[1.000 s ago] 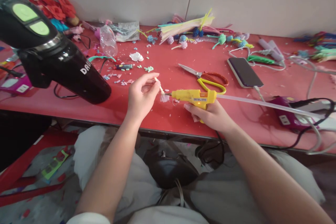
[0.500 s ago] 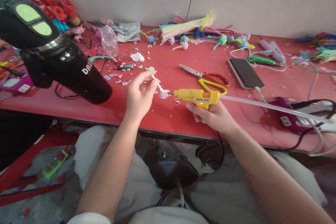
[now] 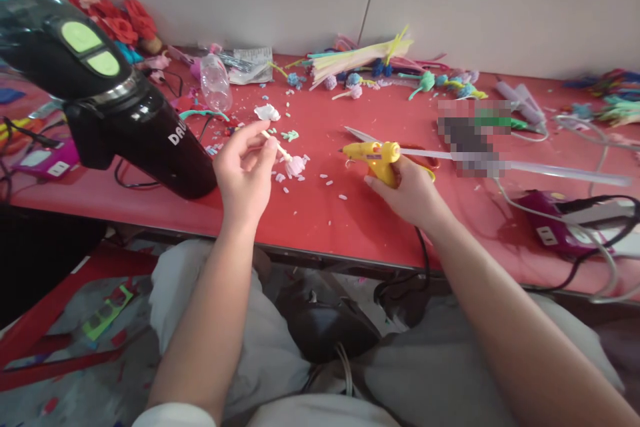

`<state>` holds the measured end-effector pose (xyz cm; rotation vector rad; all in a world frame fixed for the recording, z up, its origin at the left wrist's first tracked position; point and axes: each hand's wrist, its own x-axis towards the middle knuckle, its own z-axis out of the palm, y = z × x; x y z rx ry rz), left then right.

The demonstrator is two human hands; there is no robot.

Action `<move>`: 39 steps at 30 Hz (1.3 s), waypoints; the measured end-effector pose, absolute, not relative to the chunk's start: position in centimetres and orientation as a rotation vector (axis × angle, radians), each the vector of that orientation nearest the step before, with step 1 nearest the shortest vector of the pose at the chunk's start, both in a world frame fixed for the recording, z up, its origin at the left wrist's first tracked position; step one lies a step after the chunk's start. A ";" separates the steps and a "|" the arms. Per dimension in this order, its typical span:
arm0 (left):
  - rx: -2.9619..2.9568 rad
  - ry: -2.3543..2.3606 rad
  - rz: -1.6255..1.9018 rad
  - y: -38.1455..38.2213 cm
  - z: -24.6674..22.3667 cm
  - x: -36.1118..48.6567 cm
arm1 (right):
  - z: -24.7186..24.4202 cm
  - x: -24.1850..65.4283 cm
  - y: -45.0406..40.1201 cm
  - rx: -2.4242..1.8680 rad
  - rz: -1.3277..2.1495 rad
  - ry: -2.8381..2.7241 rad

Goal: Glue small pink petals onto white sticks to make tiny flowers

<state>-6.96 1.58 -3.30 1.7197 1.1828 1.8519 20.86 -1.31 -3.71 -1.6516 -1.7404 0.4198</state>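
Observation:
My left hand (image 3: 249, 170) pinches a thin cream stem between thumb and fingers. At the stem's lower end sits a pale pink flower-like head (image 3: 295, 166), held just above the table. Several small pale pink pieces (image 3: 280, 177) lie under and around it. My right hand (image 3: 413, 190) is wrapped round the handle of a yellow hot glue gun (image 3: 375, 155), its nozzle pointing left, apart from the flower head. A long clear glue stick (image 3: 540, 169) juts from the gun's back. Scissors (image 3: 361, 135) lie behind the gun, their handles partly hidden by it.
A black handheld device (image 3: 165, 140) with green buttons leans in at left. A clear plastic bottle (image 3: 216, 83), pipe cleaners (image 3: 357, 61) and small pompom flowers (image 3: 426, 81) lie along the back of the red table (image 3: 310, 227). A purple power strip (image 3: 543, 223) and cables lie right.
My left hand has moved left with the stem, away from the nozzle. The glue gun has lifted slightly back, and loose pink pieces now show on the table between them.

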 end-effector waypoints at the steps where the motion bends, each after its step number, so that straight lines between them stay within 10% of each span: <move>1: 1.716 1.187 1.844 1.5 -3.3 -6.9 | -3.9 20.8 -1.3 -1.661 0.411 -1.743; 39: 1.799 1.246 1.946 1.4 -2.5 -8.3 | -2.2 6.5 1.4 -1.475 0.392 -2.269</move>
